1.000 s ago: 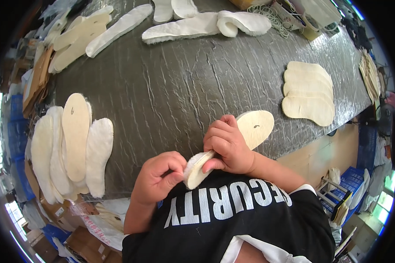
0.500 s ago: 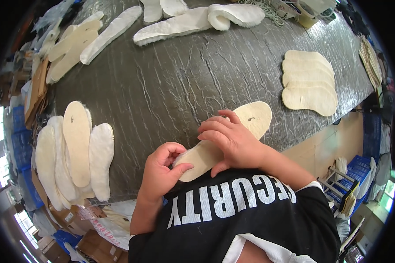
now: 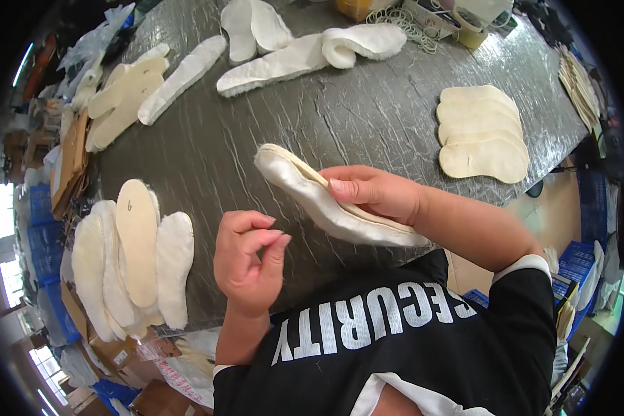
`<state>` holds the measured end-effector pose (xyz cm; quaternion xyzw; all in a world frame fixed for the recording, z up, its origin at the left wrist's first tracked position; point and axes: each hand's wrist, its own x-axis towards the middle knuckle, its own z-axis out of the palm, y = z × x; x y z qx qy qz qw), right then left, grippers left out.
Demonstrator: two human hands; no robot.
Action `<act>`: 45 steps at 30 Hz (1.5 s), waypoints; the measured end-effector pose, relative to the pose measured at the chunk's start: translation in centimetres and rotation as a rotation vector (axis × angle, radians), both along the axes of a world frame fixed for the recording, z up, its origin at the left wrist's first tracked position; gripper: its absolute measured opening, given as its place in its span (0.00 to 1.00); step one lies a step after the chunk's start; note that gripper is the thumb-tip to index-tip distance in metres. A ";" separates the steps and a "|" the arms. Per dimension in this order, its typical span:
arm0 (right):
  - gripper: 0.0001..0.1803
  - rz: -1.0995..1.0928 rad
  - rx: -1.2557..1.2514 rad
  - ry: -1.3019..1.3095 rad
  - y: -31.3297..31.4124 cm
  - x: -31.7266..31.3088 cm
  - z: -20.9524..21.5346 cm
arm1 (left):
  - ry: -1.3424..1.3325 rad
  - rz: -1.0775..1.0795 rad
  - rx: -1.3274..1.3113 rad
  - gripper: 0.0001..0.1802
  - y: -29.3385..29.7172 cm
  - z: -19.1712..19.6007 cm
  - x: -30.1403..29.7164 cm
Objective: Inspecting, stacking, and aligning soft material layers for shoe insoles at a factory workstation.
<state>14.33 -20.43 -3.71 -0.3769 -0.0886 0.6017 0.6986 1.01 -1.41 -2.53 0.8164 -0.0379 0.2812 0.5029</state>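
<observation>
My right hand grips a fleece insole near its middle, thumb on the cream backing. The insole is tipped on its side, so its white fluffy face and the edge of its backing both show. To the left of it, apart from it, my left hand is curled with thumb and index fingertips brought together. Whether anything small is pinched there, I cannot make out. Beyond my left hand lies a cluster of fleece insoles, one of them with its cream, marked backing upward.
Several cream insoles overlap in a row at the right of the dark, wrinkled table cover. Along the far side lie more white insoles and cream ones. Green bands and a tape roll sit at the far edge.
The insole, earlier flat under both hands with its backing up, is now lifted and turned on its side in my right hand. My left hand has let go of it.
</observation>
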 end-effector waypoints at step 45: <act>0.13 0.347 -0.471 -0.931 1.4 -1.0 -1.6 | 0.098 -0.562 0.766 0.06 0.8 1.5 1.3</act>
